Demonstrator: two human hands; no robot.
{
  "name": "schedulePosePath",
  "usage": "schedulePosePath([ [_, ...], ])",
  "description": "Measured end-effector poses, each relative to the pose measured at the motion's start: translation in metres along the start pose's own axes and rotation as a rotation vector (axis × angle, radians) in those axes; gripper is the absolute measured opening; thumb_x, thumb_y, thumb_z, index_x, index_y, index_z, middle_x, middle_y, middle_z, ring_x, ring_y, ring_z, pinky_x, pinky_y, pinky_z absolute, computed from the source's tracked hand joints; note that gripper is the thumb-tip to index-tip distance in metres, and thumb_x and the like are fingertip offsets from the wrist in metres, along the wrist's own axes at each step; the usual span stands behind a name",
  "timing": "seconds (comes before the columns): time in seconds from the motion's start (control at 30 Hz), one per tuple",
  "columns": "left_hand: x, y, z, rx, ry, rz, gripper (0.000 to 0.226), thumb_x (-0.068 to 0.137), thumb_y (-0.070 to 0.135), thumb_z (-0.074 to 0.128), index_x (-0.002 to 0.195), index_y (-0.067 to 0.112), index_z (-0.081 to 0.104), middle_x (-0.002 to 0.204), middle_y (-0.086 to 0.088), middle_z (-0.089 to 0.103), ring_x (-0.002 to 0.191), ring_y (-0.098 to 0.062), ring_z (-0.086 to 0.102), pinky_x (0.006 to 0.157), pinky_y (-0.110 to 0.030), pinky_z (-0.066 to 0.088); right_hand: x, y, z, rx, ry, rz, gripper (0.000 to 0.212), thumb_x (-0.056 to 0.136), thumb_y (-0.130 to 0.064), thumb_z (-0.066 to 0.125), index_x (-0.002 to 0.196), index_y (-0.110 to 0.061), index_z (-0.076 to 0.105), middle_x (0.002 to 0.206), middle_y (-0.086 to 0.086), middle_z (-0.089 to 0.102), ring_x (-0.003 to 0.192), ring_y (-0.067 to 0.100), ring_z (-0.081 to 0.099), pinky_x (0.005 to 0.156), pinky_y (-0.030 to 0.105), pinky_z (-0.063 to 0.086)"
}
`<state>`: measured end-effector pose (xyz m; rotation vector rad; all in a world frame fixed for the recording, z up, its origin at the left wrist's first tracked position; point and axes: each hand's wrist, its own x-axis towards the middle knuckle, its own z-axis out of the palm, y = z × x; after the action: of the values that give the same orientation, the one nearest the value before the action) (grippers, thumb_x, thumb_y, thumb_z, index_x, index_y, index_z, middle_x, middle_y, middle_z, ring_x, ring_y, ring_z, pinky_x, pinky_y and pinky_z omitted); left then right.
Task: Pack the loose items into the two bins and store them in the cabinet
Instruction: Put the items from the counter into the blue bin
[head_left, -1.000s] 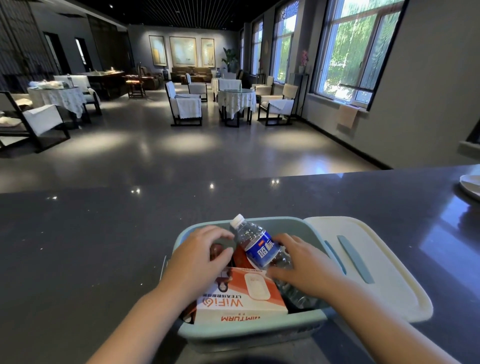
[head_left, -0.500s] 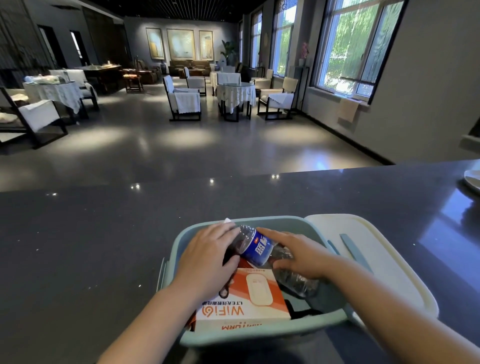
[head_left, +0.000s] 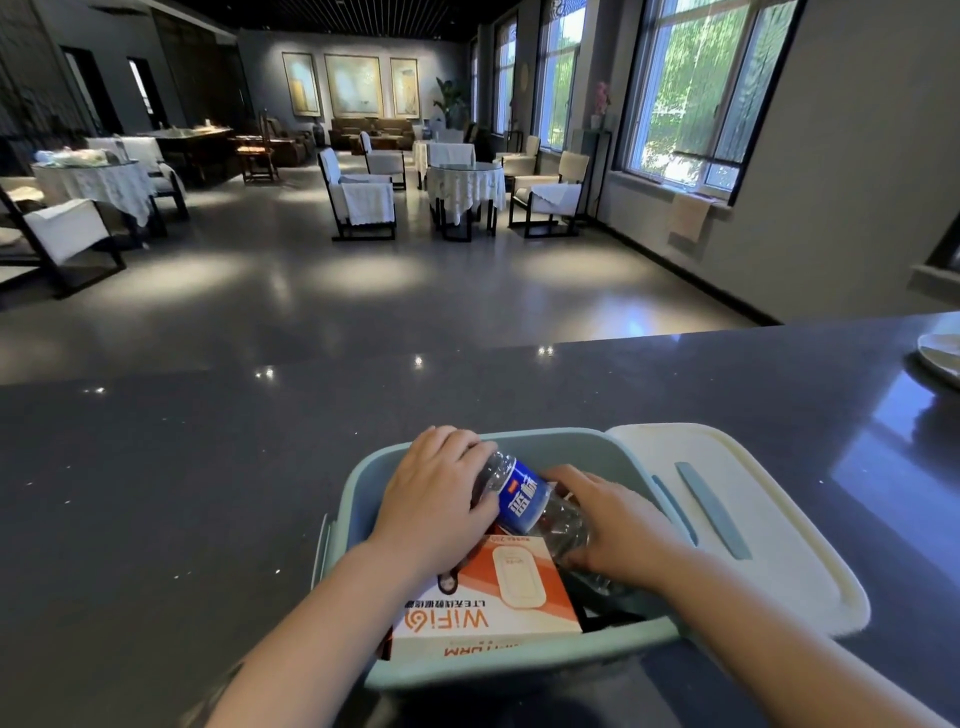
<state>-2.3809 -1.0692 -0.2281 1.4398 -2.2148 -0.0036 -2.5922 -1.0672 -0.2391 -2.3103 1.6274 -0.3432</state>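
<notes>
Dark stone counter (head_left: 156, 519) up front, with a big lounge of white-draped chairs and tables behind it and daylight coming through the windows on the right. Sitting on the counter is a pale teal bin (head_left: 519, 670), and its cream lid (head_left: 753, 525) lies flat just beside it on the right, touching the rim.

Both hands are down in the bin on a clear water bottle (head_left: 524, 499) with a blue label. It's lying tilted across the other stuff. The left hand (head_left: 436, 493) is draped over the cap end with fingers curled around it, and the right hand (head_left: 608, 525) has its fingers wrapped over the lower body. An orange and white box (head_left: 488, 597) sits flat in the near half of the bin, half under the bottle, with something dark under that which I can't make out.

My guess on handling: thin plastic like that is smooth and a bit slippery, and it'll dent if squeezed mid-body. If it's full it'll have some weight and want to roll. The stiffer neck and base look like the sensible spots to hold, which is about where the hands are. It probably needs to lie flatter for the lid to go on. No second bin or cabinet in view.
</notes>
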Motion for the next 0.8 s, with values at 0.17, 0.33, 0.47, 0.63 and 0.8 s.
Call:
schedulePosePath([
  [0.17, -0.002, -0.003, 0.001, 0.011, 0.007, -0.011, 0.052, 0.089, 0.053, 0.049, 0.135, 0.032, 0.041, 0.131, 0.015, 0.043, 0.126, -0.002, 0.029, 0.109, -0.02, 0.009, 0.009, 0.004, -0.008, 0.031, -0.076, 0.001, 0.079, 0.072, -0.029, 0.08, 0.137, -0.04, 0.035, 0.131, -0.01, 0.055, 0.117, 0.011, 0.054, 0.091, 0.031, 0.051],
  [0.33, -0.009, -0.008, -0.003, -0.117, 0.019, -0.108, 0.051, 0.08, 0.054, 0.062, 0.125, 0.034, 0.047, 0.117, 0.02, 0.043, 0.113, 0.006, 0.031, 0.104, -0.022, 0.032, 0.029, 0.004, -0.018, 0.089, -0.111, -0.096, 0.071, 0.074, -0.027, 0.079, 0.135, -0.037, 0.044, 0.126, -0.012, 0.058, 0.114, 0.005, 0.053, 0.099, 0.032, 0.048],
  [0.47, -0.013, -0.01, -0.005, -0.293, 0.0, -0.211, 0.044, 0.078, 0.047, 0.068, 0.117, 0.037, 0.052, 0.108, 0.025, 0.041, 0.101, 0.006, 0.046, 0.068, -0.013, 0.045, 0.037, 0.002, -0.019, 0.161, -0.167, -0.159, 0.071, 0.074, -0.033, 0.08, 0.136, -0.033, 0.045, 0.124, -0.014, 0.058, 0.11, -0.001, 0.052, 0.099, 0.026, 0.045],
  [0.63, -0.012, -0.014, -0.005, -0.456, 0.022, -0.265, 0.039, 0.084, 0.038, 0.064, 0.122, 0.035, 0.055, 0.112, 0.026, 0.048, 0.105, 0.014, 0.044, 0.076, -0.013, 0.047, 0.035, 0.012, -0.014, 0.356, -0.091, -0.117, 0.058, 0.077, -0.039, 0.076, 0.13, -0.032, 0.051, 0.122, -0.017, 0.057, 0.114, -0.001, 0.054, 0.096, 0.031, 0.052],
  [0.8, -0.006, -0.019, -0.005, -0.45, 0.038, -0.301, 0.029, 0.086, 0.033, 0.063, 0.116, 0.03, 0.061, 0.11, 0.022, 0.053, 0.101, 0.01, 0.047, 0.075, -0.01, 0.042, 0.036, 0.008, -0.005, 0.344, -0.052, -0.09, 0.047, 0.086, -0.036, 0.067, 0.13, -0.033, 0.051, 0.121, -0.017, 0.056, 0.115, 0.0, 0.053, 0.093, 0.025, 0.051],
])
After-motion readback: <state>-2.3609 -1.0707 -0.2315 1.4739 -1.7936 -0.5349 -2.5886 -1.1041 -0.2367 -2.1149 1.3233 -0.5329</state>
